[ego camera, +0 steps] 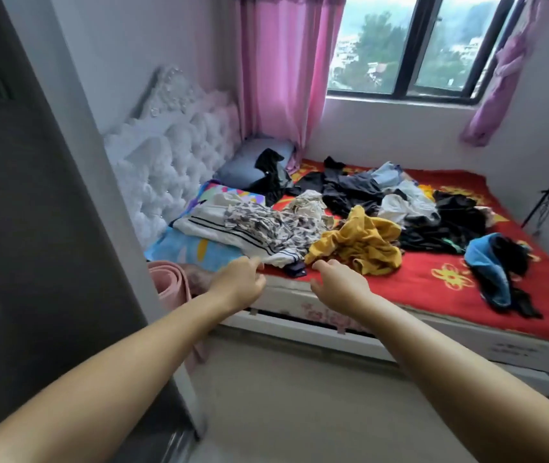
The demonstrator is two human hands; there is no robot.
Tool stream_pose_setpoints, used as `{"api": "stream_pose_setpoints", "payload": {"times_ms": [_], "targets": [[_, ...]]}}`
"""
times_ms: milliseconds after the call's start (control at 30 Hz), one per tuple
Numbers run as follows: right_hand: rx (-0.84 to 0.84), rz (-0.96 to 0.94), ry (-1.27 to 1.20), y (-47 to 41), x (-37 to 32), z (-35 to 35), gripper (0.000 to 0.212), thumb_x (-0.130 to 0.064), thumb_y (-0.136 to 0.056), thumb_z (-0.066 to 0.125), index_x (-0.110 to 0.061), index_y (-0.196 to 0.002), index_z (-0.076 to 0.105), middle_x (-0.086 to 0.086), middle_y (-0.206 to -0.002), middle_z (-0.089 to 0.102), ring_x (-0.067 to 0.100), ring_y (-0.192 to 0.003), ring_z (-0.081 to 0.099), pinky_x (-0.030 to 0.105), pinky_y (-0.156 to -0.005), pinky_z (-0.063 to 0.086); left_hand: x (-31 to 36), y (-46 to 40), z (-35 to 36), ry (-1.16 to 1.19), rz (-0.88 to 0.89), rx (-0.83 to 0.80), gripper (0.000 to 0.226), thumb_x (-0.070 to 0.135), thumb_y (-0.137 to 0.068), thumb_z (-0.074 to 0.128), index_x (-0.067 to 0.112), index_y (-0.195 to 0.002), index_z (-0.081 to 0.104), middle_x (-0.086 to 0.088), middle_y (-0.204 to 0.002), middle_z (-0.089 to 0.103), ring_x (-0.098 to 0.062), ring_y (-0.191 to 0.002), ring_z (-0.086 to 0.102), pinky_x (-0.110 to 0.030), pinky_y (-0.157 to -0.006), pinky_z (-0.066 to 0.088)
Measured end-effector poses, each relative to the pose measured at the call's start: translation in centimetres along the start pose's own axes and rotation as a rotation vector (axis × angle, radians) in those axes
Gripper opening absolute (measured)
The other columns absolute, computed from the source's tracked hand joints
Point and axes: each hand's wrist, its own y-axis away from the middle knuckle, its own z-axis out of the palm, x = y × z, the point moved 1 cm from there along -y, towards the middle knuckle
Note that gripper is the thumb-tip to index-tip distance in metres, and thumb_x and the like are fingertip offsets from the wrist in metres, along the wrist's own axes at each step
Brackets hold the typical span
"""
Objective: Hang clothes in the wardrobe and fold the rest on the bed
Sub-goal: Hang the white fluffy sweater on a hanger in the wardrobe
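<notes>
Bedroom floor fills the near field, with a dark wardrobe panel (32, 228) standing at 9 o'clock of my view. I hold both arms stretched toward the bed (299, 297), whose near edge lies just beyond the fingertips. My left hand (239, 282) has its fingers loosely curled and grips nothing; it hangs just short of the white striped garment (219, 228) at its 12 o'clock. My right hand (341, 284) is likewise relaxed and empty, with the yellow garment (360, 245) close at its 12 o'clock. Contact with either garment I cannot confirm. Beyond these, a patterned top (276, 225) lies between them, and at 1 to 2 o'clock a pile of dark clothes (450, 222) and a blue item (487, 265) are scattered over the red cover (416, 282). Judged step: selecting a garment, with nothing on the bed folded yet. The next move calls for closing on one item only and lifting it clear of its neighbours.
</notes>
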Motion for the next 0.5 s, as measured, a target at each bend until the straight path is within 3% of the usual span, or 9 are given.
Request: {"api": "stream_pose_setpoints", "payload": {"times_ms": [100,233,500], "targets": [[0.010,0.098,0.037,0.9,7.5,0.0,0.044,-0.035,-0.096,0.042,-0.018,-0.136,0.041,0.009,-0.130,0.048,0.030,-0.118,0.047,0.041,-0.087,0.047,3.8,-2.8,4.6,-0.050,0.002,-0.048,0.042,0.030,-0.094,0.045,0.020,-0.134,0.047,-0.009,-0.129,0.051,-0.028,-0.121,0.047,-0.040,-0.095,0.042],[-0.007,0.176,0.051,0.9,14.6,0.0,0.046,-0.038,-0.098,0.041,-0.018,-0.139,0.038,0.010,-0.135,0.045,0.029,-0.122,0.043,0.041,-0.089,0.045,7.5,-6.0,9.1,-0.071,0.010,-0.106,0.044,0.035,-0.095,0.043,0.019,-0.136,0.044,-0.007,-0.133,0.047,-0.026,-0.123,0.044,-0.040,-0.094,0.040],[-0.101,0.212,-0.022,-4.9,19.2,1.7,0.047,-0.038,-0.098,0.039,-0.019,-0.141,0.037,0.009,-0.136,0.043,0.028,-0.124,0.042,0.040,-0.091,0.045,9.3,-13.5,12.6,-0.055,0.035,-0.167,0.045,0.035,-0.095,0.043,0.019,-0.137,0.044,-0.006,-0.136,0.046,-0.025,-0.126,0.043,-0.039,-0.094,0.038]]}}
